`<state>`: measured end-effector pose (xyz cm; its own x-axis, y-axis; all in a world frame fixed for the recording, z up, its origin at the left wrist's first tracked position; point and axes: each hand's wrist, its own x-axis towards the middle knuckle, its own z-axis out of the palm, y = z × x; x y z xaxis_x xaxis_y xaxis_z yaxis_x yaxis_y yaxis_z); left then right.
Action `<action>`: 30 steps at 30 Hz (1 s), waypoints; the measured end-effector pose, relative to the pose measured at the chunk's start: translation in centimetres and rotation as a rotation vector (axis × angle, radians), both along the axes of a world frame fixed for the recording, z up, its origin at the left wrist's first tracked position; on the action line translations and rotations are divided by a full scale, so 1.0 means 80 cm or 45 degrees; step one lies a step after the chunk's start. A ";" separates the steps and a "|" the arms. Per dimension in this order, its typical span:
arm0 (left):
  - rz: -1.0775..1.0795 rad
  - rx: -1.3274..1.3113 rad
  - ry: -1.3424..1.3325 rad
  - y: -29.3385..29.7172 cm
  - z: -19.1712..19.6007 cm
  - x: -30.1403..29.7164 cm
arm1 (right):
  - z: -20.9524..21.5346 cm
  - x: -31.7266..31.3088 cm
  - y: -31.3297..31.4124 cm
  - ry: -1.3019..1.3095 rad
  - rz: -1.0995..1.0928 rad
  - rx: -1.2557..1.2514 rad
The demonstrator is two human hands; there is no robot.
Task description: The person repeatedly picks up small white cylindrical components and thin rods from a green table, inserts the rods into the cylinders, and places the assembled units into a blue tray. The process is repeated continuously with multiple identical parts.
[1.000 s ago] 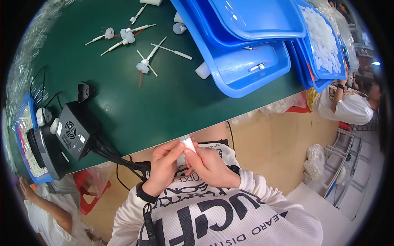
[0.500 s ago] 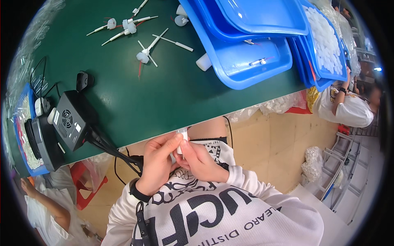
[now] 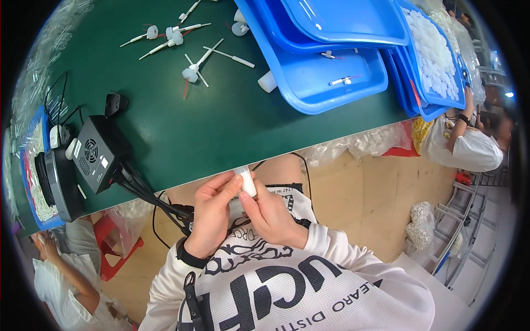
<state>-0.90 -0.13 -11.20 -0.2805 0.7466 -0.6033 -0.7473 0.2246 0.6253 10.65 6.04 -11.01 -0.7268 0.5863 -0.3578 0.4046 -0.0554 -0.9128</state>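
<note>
Just off the table's near edge, a small white cylinder [image 3: 248, 185] with a clear, see-through end is held in front of my body. My left hand [image 3: 212, 208] is closed on it, its thumb pressed along the side near the clear end. From the other side, my right hand [image 3: 271, 217] grips the cylinder too, with the thumb near its lower end. The cylinder tilts slightly, and fingers hide its far side. Beyond, several white stick-like parts with thin red wires [image 3: 190, 73] lie on the green table [image 3: 221, 124].
Stacked blue trays [image 3: 309, 105] stand at the right; one tray bears white discs [image 3: 433, 60]. A black vented box [image 3: 96, 154] with cables sits at the left near edge. A white cylinder [image 3: 268, 82] lies beside the trays. Other people work at left [image 3: 69, 281] and right [image 3: 466, 144].
My right thumb has slid down the white cylinder, so more of its side shows. Both hands still hold it. The person at left has drawn their hands closer in.
</note>
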 end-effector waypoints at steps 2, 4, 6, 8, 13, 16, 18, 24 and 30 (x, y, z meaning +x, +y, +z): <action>-0.026 0.012 -0.003 0.000 -0.003 0.000 | -0.004 0.003 0.004 -0.099 0.077 0.213; -0.047 0.020 0.000 0.001 -0.004 -0.001 | -0.011 0.004 0.005 -0.098 0.107 0.380; -0.062 0.024 0.009 0.001 -0.004 0.000 | -0.012 0.006 0.007 -0.106 0.136 0.499; -0.028 0.051 0.009 0.002 -0.007 0.001 | -0.009 0.006 0.011 -0.113 0.159 0.574; -0.022 0.118 -0.036 0.003 -0.016 0.005 | -0.007 0.009 0.023 -0.148 0.226 0.791; -0.035 0.157 -0.079 0.004 -0.020 0.006 | -0.005 0.011 0.030 -0.191 0.261 0.871; -0.055 0.190 -0.113 0.003 -0.018 0.006 | 0.001 0.013 0.029 -0.210 0.257 0.910; -0.055 0.181 -0.149 -0.002 0.000 0.006 | 0.016 0.015 0.021 -0.148 0.204 1.012; -0.065 0.217 -0.198 -0.003 -0.002 0.004 | 0.014 0.011 0.019 -0.176 0.222 1.086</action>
